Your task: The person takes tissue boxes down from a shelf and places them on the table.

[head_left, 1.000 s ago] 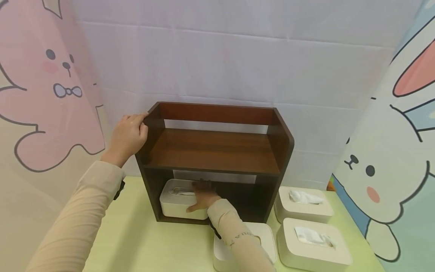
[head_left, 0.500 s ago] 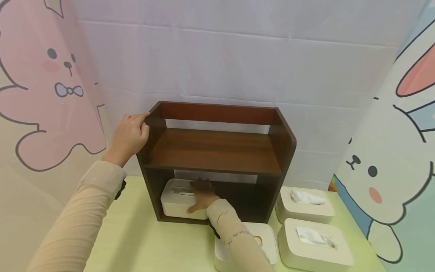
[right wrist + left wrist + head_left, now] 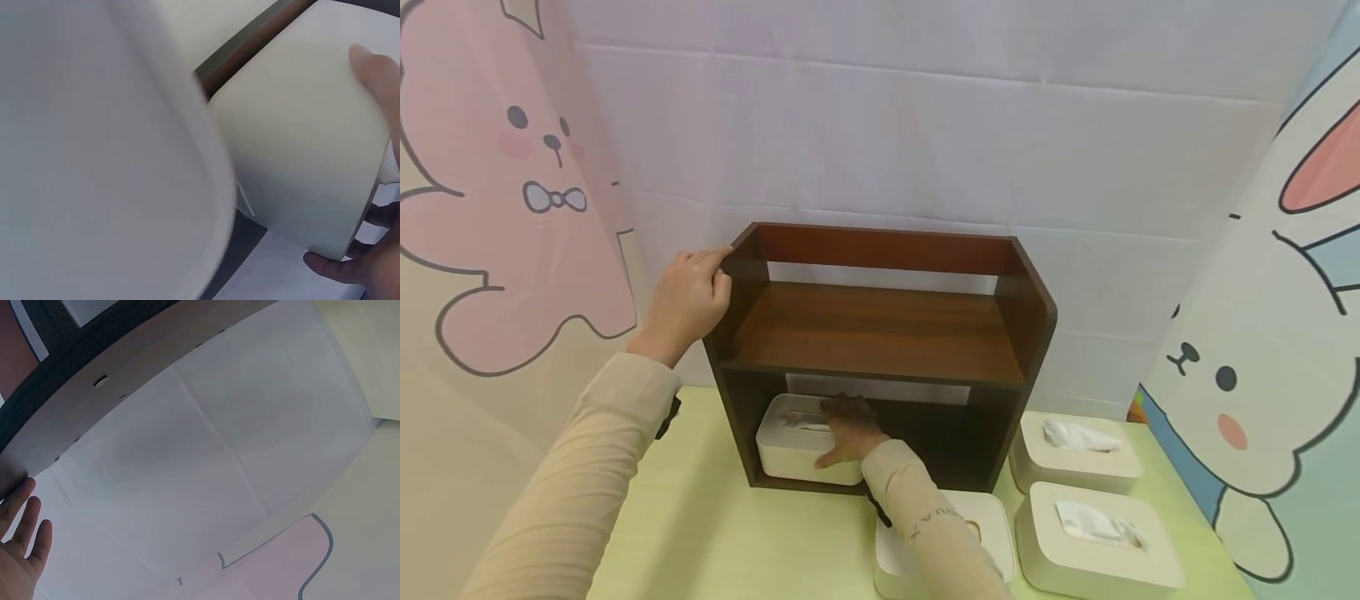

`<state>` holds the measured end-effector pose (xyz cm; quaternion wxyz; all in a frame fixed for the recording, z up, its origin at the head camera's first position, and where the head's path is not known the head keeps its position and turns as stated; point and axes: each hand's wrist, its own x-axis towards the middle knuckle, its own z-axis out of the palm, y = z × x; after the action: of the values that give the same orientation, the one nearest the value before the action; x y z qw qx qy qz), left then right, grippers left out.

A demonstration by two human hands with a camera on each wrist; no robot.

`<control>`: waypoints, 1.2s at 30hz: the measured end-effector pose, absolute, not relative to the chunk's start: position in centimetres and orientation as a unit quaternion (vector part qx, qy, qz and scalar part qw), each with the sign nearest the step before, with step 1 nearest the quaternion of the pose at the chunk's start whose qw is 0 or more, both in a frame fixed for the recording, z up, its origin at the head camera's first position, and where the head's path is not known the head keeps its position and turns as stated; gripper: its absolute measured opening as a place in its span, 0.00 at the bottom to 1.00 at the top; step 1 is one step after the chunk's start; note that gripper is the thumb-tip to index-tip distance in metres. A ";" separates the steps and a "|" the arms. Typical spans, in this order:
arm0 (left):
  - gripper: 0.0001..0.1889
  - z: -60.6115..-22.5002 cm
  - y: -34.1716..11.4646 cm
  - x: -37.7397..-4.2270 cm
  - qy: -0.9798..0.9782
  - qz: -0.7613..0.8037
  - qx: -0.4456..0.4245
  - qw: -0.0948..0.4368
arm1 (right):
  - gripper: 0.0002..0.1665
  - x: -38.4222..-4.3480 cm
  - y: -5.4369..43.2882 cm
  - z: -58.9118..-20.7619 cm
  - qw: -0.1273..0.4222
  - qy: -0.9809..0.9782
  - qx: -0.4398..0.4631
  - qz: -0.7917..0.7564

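Observation:
Inside the lower compartment of a dark brown two-tier desktop shelf [image 3: 880, 333], at its left end, sits a cream tissue box [image 3: 805, 462] with a tissue in its slot. My right hand [image 3: 850, 429] grips the box's right end. In the right wrist view its thumb [image 3: 375, 72] lies along the front edge and the fingers [image 3: 334, 269] reach the far side of the box [image 3: 300, 137]. My left hand [image 3: 688, 292] holds the top of the shelf's left side panel. Its spread fingers [image 3: 25, 525] show at the panel's outer face in the left wrist view.
A tissue box [image 3: 895, 558] stands before the shelf, partly under my right sleeve, and looms blurred in the right wrist view. Two more, a front box [image 3: 1060, 575] and a rear box [image 3: 1030, 450], stand right of the shelf on the pale table [image 3: 722, 542]. White cloth [image 3: 887, 133] hangs behind.
Both hands and the boxes keep their places. Only the whole head view has drifted slightly, with the scene sliding a little to the right.

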<state>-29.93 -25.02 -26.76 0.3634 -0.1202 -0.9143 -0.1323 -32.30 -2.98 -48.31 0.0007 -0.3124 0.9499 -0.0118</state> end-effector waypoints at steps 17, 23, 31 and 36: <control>0.21 -26.7 -24.8 -29.9 -0.913 -0.137 -0.123 0.363 | 0.59 -31.3 -2.5 -47.6 -0.016 0.945 -0.327 -0.022; 0.21 -26.7 -24.8 -29.9 -0.913 -0.137 -0.123 0.363 | 0.58 -30.4 -2.1 -46.9 -0.021 0.938 -0.344 -0.024; 0.21 -26.8 -25.0 -30.1 -0.912 -0.133 -0.124 0.367 | 0.57 -28.9 -1.8 -46.7 -0.033 0.929 -0.368 -0.010; 0.21 -26.8 -24.9 -30.1 -0.915 -0.135 -0.121 0.360 | 0.57 -27.8 -1.6 -46.5 -0.036 0.927 -0.372 0.013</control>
<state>-30.06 -24.92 -26.76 0.3600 -0.1212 -0.9151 -0.1351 -27.77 -1.64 -46.53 -0.0357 -0.3719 0.9275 0.0135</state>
